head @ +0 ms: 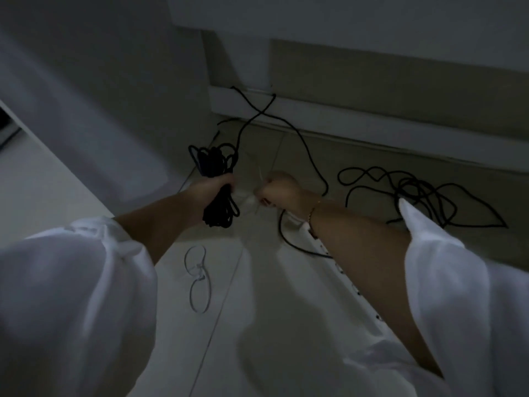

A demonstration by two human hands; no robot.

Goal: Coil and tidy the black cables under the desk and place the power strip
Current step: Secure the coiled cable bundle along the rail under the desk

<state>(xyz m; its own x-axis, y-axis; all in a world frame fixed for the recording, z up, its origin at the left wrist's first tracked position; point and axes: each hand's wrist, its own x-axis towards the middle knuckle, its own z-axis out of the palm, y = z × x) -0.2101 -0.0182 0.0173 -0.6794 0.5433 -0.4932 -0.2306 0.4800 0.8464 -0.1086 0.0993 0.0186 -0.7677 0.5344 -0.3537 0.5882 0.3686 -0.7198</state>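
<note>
Cable coil (pixel 220 209) sat gripped in my left hand (pixel 213 187), fingers curled, so my fisted right hand (pixel 282 189) could pinch its white tie (pixel 246 196) tight.

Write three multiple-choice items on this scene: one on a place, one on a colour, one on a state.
1. Where does the loose cable tangle lie?
A. On the floor, right of the right forearm
B. On a shelf
C. In a box

2. What colour are the tie loops on the floor?
A. Red
B. White
C. Black

3. What is the left grip doing?
A. Lying flat on the floor
B. Holding the coiled cable bundle
C. Hanging empty

Answers: 1 A, the tangle spreads over the tiles beyond that forearm; 2 B, the loops look pale white against the floor; 3 B, its fingers curl round the bundle, while the right grip pinches a white tie beside it.
</note>
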